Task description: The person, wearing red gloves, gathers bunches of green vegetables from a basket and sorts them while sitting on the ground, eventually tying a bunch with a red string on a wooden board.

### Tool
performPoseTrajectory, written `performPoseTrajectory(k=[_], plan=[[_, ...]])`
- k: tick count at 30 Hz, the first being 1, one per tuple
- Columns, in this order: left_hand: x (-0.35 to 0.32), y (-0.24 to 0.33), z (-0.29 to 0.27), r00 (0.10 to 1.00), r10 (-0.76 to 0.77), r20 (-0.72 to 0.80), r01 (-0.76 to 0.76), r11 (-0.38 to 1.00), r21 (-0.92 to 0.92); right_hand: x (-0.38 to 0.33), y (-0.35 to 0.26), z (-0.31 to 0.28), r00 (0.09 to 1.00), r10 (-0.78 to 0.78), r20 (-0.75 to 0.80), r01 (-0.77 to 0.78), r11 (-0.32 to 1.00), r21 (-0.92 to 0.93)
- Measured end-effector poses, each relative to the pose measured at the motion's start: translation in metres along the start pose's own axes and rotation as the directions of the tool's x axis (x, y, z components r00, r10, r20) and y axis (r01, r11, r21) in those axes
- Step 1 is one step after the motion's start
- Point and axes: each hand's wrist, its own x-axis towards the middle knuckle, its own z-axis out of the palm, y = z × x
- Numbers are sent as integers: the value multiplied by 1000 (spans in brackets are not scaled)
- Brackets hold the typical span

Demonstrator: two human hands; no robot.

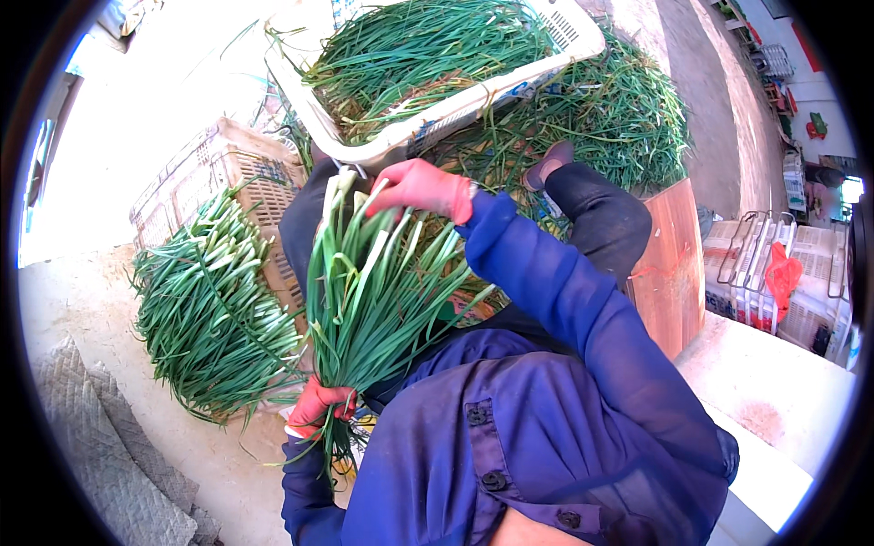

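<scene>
A bunch of scallions [364,300] stands upright in front of my lap, white ends at the top and green leaves below. My left hand [320,406], in a red glove, is wrapped round the leafy lower part of the bunch. At the white ends, my right hand [421,189], also red-gloved, has its fingers bent and closed on some stalks; the fingertips are partly hidden among them. A pile of scallions [214,309] lies to the left, white ends toward a crate.
Ahead is a white plastic basket [428,123] full of loose green stalks. More stalks [628,109] are heaped on the ground beyond my foot. A beige crate [264,182] stands at left, a brown board [669,264] at right. Grey matting [118,446] lies at lower left.
</scene>
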Motion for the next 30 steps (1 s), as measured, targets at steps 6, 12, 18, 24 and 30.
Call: performPoseTrajectory(k=[6,12,18,24,30], plan=[[5,6,3,998,-59,26,58,998,18,-14,31,-88,911,224,-347,-188,973,136],[3,13,5,998,-58,36,58,998,16,9,-9,-24,934,-78,347,153,969,-194],[2,8,-2,995,-68,73,68,998,-1,-20,2,-59,1000,18,19,-16,996,-92],[7,20,5,991,-70,115,64,996,56,-96,95,-194,774,268,-574,-631,250,-734],[2,17,2,992,-101,72,99,995,30,-26,-22,-45,908,-393,-145,188,692,-697]])
